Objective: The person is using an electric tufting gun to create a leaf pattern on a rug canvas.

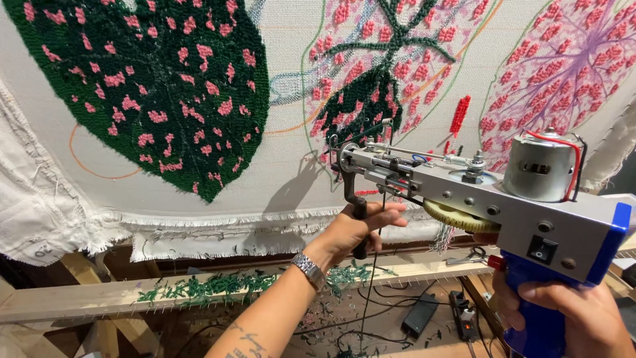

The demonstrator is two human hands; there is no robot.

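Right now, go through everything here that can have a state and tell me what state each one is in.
Tufting gun: held up, tip at the cloth.
Left hand: closed on the gun's black front handle.
Right hand: gripping the blue rear grip.
Backing cloth: stretched, partly tufted, outlines still bare.
Dark green leaf: filled in.
Wooden frame rail: littered with green yarn scraps.

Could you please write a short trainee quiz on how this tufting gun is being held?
1. True or false: the left hand grips the black front handle of the tufting gun.
2. What does the right hand hold? A) scissors B) the blue grip C) the cloth
3. Fill in: the big leaf on the cloth is dark green with ____ spots.

Key: 1 true; 2 B; 3 pink.
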